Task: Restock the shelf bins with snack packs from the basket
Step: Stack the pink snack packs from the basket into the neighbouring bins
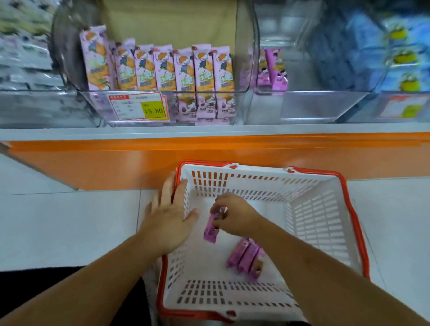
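Observation:
A white basket with a red rim stands on the floor below the shelf. My right hand is inside it, fingers shut on a purple snack pack that hangs tilted above the basket floor. Several more purple packs lie in a bunch on the basket floor under my right forearm. My left hand rests flat and open on the basket's left rim. Up on the shelf, a clear bin holds a row of upright pink snack packs. The clear bin to its right holds a few purple packs at its left side.
An orange shelf front runs across above the basket. A price tag reading 15.80 is fixed to the left bin. Further right is a bin of blue packs. More blurred bins sit at the far left. Pale floor tiles surround the basket.

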The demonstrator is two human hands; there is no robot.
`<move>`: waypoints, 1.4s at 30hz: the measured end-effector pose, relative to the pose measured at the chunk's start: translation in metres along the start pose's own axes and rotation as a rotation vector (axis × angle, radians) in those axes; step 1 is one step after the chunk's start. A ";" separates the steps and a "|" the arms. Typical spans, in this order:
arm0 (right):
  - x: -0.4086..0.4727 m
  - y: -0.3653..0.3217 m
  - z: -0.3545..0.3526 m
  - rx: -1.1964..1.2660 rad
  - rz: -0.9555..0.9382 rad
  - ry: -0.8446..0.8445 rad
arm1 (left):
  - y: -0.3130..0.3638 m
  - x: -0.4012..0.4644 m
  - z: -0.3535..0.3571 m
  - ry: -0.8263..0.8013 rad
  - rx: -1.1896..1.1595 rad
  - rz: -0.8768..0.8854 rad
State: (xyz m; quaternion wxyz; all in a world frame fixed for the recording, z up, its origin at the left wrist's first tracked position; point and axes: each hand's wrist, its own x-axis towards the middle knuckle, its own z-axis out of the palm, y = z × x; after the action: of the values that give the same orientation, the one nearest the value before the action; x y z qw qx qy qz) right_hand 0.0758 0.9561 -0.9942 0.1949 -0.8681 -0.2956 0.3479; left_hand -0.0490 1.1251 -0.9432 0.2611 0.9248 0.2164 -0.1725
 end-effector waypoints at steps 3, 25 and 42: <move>-0.032 -0.024 -0.054 -0.020 -0.100 0.051 | 0.003 -0.007 -0.013 0.004 0.061 0.007; -0.183 -0.109 -0.261 0.051 -0.279 0.498 | 0.189 -0.066 -0.201 -0.010 -0.747 0.443; -0.116 -0.035 -0.342 0.197 -0.194 0.768 | 0.290 0.086 -0.243 0.203 -0.156 0.409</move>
State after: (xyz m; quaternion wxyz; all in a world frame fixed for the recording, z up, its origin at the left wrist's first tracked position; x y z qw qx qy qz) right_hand 0.2411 0.8614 -0.6855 0.4050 -0.8803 -0.2471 0.0053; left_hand 0.2160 1.0642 -0.6668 0.3384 0.9389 0.0622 -0.0051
